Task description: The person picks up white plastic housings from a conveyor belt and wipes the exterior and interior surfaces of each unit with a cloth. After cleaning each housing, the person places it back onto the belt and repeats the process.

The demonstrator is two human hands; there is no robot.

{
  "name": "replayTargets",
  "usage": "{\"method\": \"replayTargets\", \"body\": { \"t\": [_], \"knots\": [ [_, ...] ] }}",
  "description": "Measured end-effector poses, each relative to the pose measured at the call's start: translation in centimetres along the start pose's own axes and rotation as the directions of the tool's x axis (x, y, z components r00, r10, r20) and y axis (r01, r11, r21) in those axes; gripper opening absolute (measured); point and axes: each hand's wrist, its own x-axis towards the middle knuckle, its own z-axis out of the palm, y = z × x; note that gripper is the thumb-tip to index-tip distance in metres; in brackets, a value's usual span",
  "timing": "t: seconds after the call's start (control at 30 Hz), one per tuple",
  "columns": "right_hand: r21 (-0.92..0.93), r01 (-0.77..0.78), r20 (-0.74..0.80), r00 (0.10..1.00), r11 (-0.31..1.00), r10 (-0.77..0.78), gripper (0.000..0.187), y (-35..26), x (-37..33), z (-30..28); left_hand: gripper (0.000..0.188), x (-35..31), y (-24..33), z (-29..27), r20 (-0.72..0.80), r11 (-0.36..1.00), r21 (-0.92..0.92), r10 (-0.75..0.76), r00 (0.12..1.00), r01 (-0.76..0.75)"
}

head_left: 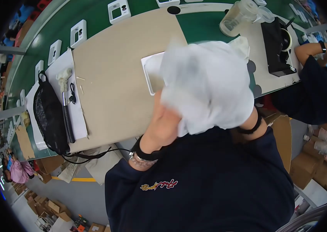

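Note:
A large white cloth, crumpled and smeared by motion, is lifted above the work surface in front of my chest. My left hand grips it at its lower left edge, with the fingertips tucked behind the fabric. The cloth covers my right hand; only the wrist with a black band shows at its lower right. Just left of the cloth lies a white rectangular frame-like part with rounded corners on the beige mat. The cloth hides the rest of that part.
At the left lie a black mesh pouch, a brush-like tool with a wrapped head and a small coiled cable. White housings line the green belt. A clear jug and a black holder with tape stand at right, near a co-worker's arm.

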Motion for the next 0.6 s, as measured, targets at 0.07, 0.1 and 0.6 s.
{"method": "replayTargets", "body": {
  "t": [0.07,0.1,0.6],
  "knots": [
    [-0.047,-0.125,-0.078,0.990,0.991,0.121,0.030,-0.3,0.8,-0.3,0.060,-0.3,0.0,0.1,0.030,0.984,0.177,0.012,0.999,-0.017],
    [-0.048,-0.117,-0.083,0.990,0.992,0.113,0.030,-0.1,0.4,0.2,0.059,-0.6,0.2,0.2,0.042,0.963,0.269,0.023,0.999,-0.033],
    [-0.069,0.262,0.011,0.965,0.963,-0.262,0.034,1.8,-1.0,2.5,0.053,2.4,3.3,-0.7,-0.337,0.960,-0.265,-0.009,0.941,-0.086]
  ]
}}
